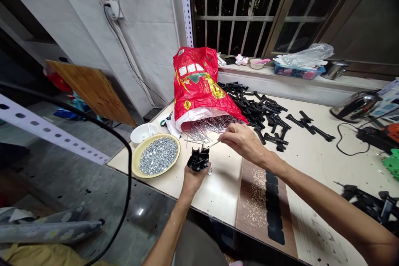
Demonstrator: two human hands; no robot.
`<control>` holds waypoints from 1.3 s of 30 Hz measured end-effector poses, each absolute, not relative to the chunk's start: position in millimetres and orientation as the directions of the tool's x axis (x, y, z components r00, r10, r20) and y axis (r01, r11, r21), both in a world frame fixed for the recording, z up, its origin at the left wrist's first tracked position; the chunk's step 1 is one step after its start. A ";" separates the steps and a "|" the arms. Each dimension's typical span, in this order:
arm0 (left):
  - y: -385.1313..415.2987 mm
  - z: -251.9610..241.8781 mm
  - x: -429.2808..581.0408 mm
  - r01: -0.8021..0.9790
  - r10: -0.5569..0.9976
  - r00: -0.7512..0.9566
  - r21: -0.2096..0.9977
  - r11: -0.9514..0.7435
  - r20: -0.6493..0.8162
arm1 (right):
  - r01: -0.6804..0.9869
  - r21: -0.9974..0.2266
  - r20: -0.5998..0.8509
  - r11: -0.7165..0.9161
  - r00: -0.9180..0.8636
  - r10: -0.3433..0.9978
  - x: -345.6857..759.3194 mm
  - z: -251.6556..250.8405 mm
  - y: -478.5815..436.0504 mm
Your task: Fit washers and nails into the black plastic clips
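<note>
My left hand (193,181) is wrapped round several black plastic parts (198,159), held upright above the table's front edge. My right hand (241,139) pinches a thin metal screw (214,144) just above and to the right of those parts. Behind the hands lies a red bag (199,87), its open mouth spilling many long screws (199,129). To the left, a yellow bowl (135,166) holds small metal nuts (158,156). A few loose nuts (210,171) lie beside my left hand. A pile of black parts (264,110) spreads right of the bag.
A white bowl (141,131) and scissors (166,119) stand at the table's left end. A brown board (249,212) with black pads (272,205) lies right of my left hand. Further right are a metal kettle (355,107), an orange tool (393,132) and more black parts (370,203).
</note>
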State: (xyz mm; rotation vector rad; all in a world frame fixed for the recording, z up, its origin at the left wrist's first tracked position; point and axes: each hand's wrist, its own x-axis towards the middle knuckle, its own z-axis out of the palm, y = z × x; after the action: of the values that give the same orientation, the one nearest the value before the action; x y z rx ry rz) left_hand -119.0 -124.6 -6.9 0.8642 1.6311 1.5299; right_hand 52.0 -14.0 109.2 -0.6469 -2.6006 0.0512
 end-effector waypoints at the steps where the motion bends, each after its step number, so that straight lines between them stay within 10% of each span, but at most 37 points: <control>1: -125.1 -6.3 -118.8 0.004 0.866 -0.498 0.999 0.053 -0.044 | 0.435 -0.114 0.404 0.893 -0.801 0.442 49.8 111.0 -17.3; 12: -136.4 -24.6 -128.6 0.072 0.886 -0.460 0.997 -0.032 0.062 | 0.280 -0.091 0.126 0.956 -0.949 0.290 18.3 136.5 -23.5; 26: -135.3 -27.6 -127.5 -0.018 0.864 -0.500 0.997 -0.072 0.053 | 0.295 0.057 0.189 0.954 -0.941 0.279 11.6 146.0 -43.3; 39: -135.4 -20.9 -121.0 -0.043 0.881 -0.473 0.999 0.001 -0.021 | 0.211 -0.464 0.188 0.860 -0.926 0.328 10.1 121.0 -32.1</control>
State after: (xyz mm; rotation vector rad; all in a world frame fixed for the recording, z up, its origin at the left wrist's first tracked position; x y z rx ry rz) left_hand -121.0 -135.4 -20.9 0.8945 1.5331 1.5719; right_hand 10.1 -32.1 121.0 -0.4096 -2.7739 0.6483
